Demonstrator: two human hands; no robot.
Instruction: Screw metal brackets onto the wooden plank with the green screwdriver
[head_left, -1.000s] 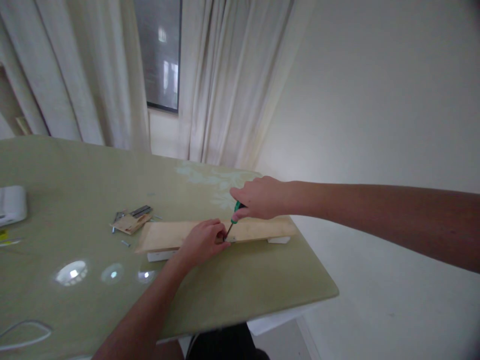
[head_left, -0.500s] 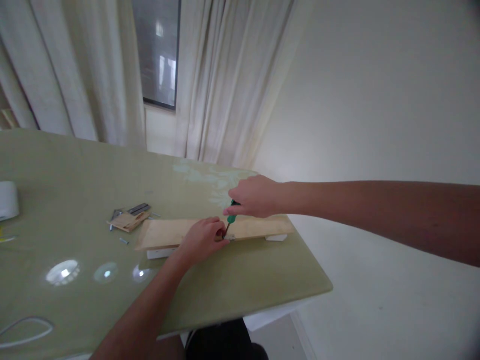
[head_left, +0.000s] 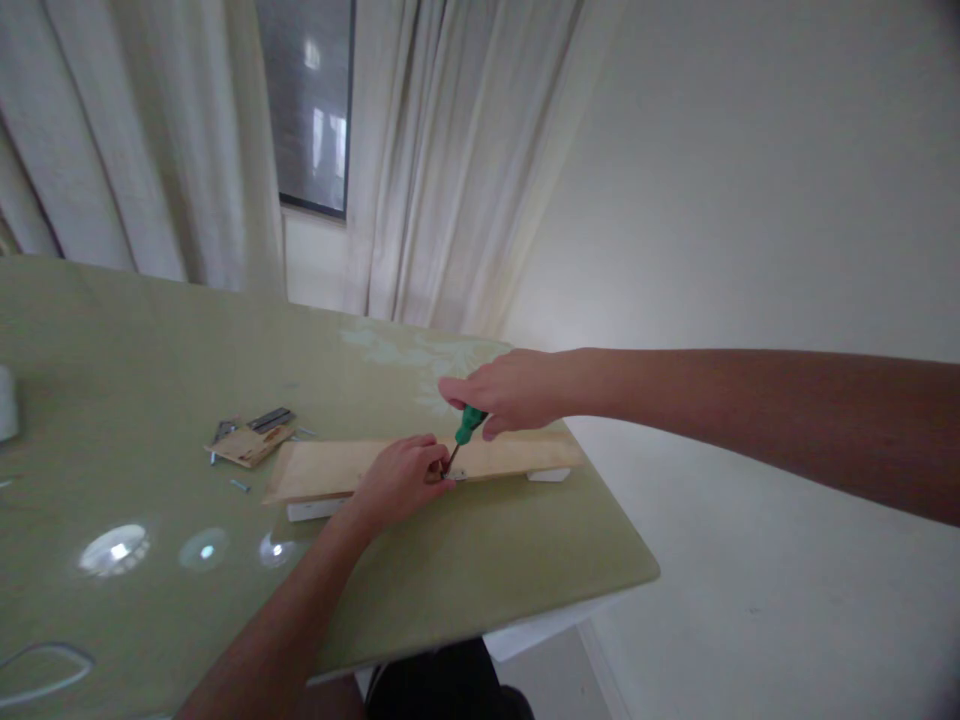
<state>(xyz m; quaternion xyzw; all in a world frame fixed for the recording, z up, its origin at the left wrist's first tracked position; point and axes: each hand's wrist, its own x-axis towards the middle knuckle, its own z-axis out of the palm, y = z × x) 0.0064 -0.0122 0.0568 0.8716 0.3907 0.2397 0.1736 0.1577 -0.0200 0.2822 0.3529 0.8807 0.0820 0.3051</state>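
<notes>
A pale wooden board lies across two white blocks near the right end of the green table. My right hand is closed round a green-handled screwdriver, whose tip slants down to the board's front edge. My left hand rests on the board with its fingers pinched at the screwdriver's tip; what they pinch is too small to make out.
A small wooden piece with dark metal parts and loose screws lie left of the board. A white cable loops at the near left. Curtains and a window stand behind the table; the table's right edge drops to the floor.
The view has drifted slightly. My right hand has turned on the screwdriver, so more of the green handle shows below the fingers. My left hand stays at the tip.
</notes>
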